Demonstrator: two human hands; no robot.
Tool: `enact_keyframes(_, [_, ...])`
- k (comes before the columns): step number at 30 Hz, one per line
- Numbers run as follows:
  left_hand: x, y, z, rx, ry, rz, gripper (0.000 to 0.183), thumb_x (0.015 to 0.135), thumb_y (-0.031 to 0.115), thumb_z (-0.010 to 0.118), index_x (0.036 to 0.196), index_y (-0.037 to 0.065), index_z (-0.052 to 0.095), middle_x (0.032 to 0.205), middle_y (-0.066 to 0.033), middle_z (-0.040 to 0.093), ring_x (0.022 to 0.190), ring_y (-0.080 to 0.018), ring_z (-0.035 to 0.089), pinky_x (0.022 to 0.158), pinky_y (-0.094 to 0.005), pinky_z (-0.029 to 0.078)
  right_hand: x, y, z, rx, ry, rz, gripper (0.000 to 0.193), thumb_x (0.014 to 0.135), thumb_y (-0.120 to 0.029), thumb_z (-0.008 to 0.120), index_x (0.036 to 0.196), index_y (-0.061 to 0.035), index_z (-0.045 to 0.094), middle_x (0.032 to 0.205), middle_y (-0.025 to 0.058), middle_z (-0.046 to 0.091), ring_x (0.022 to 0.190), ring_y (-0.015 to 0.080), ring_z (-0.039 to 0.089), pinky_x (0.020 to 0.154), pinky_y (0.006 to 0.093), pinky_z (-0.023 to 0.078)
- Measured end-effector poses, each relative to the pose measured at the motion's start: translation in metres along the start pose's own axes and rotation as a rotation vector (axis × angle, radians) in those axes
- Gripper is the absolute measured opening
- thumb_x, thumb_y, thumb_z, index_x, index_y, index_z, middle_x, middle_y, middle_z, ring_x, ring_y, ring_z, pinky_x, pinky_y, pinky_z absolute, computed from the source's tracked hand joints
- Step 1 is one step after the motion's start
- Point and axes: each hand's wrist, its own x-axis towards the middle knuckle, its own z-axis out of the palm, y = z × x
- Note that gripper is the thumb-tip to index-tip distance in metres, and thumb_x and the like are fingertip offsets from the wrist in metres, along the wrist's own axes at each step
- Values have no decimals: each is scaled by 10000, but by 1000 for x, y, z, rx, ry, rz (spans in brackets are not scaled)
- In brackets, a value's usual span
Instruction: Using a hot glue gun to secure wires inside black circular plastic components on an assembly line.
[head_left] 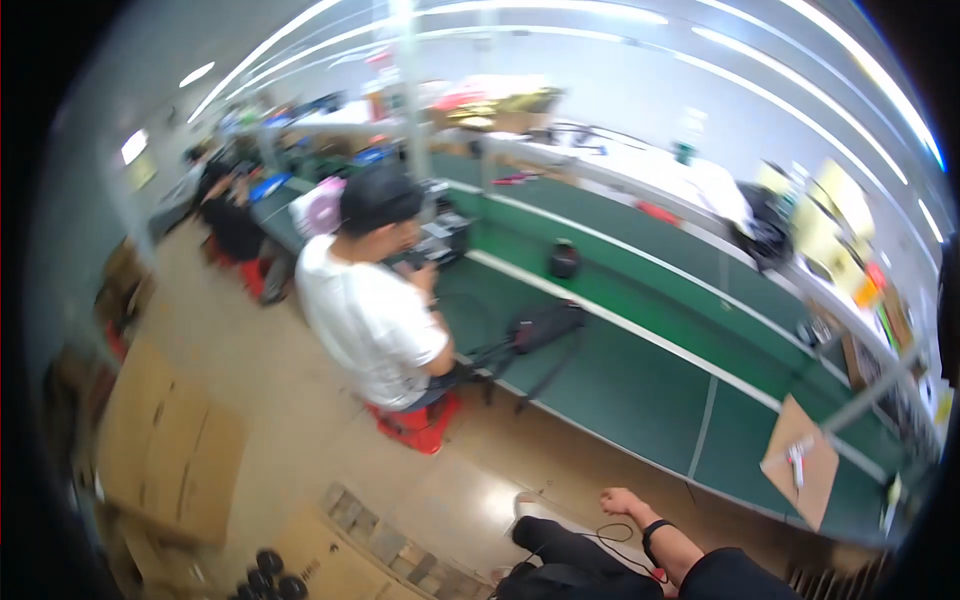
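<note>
My right hand (621,501) is in the lower part of the view, past the front edge of the green worktable (630,400) and over the floor. Its fingers are curled into a loose fist, with no object visible in them. A dark band (655,533) circles the wrist, and the sleeve is black. A thin black cable (612,537) loops beside the forearm, near my dark-clothed leg (570,548). My left hand is out of sight. On the table lies a black strapped bag (545,325), well away from my hand.
A person in a white shirt (365,310) sits on a red stool (420,425) at the table; another person (232,215) sits farther back. Cardboard (175,440) and black round parts (268,575) are at lower left. A cardboard sheet (812,490) carries a white tool (797,462).
</note>
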Motion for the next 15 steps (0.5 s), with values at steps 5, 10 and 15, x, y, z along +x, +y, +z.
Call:
enact_keyframes(5, [53,158,12,114,-169,54,202,966,166,588,1140,78,642,900,-88,715,780,-178,689,663,-317,550,-107,218,-16,766,447,469,298,960,-208,531,1135,-13,674,846,161,733,684,215,723,560,353,590])
enact_keyframes(10, [103,240,92,169,-303,-45,204,970,171,585,1143,77,641,898,-84,713,782,-181,690,659,-319,549,-188,328,-32,470,1017,738,253,923,-182,515,986,1,678,853,236,714,763,395,706,742,481,571])
enact_keyframes(15, [139,316,166,71,-221,-210,206,974,177,583,1145,77,641,896,-80,711,783,-184,690,655,-321,548,-211,451,-132,287,1323,861,298,858,-92,570,1152,-54,602,1077,243,658,1011,448,632,880,520,511])
